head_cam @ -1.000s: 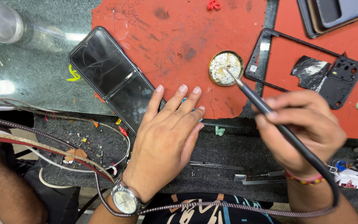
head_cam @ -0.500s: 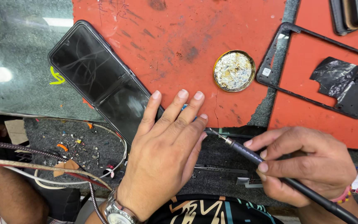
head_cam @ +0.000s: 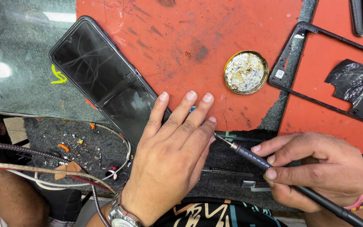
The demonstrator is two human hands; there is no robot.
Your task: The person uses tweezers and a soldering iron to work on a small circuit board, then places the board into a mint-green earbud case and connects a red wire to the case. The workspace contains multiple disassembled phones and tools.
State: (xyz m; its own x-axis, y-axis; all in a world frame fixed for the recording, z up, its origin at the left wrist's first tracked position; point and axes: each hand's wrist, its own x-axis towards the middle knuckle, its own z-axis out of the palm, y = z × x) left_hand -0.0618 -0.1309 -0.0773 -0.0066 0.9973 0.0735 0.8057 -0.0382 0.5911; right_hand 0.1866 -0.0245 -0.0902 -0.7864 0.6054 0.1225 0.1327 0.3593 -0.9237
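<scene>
Head view, nearest first: the left hand (head_cam: 171, 157) lies flat and open, palm down, fingers spread over the lower edge of a red mat (head_cam: 181, 46), with a metal wristwatch (head_cam: 120, 215) on its wrist. It presses on something small and blue that is mostly hidden under the fingers. Beside it the right hand (head_cam: 316, 170) is closed around a dark soldering iron (head_cam: 269, 166), pinched between thumb and fingers like a pen; the iron's fine tip (head_cam: 217, 136) touches the left hand's little finger side, right at the mat's edge. A pink band (head_cam: 356, 204) sits on the right wrist. To the left, braided and red cables (head_cam: 43, 170) cross a dark, debris-strewn surface. Farther out, a black phone (head_cam: 103, 80) lies face up and slanted, its lower end under the left fingers. A round tin (head_cam: 245, 72) of crusted silvery residue sits on the mat, well apart from the tip. Beyond it lies a black phone frame (head_cam: 316, 67).
</scene>
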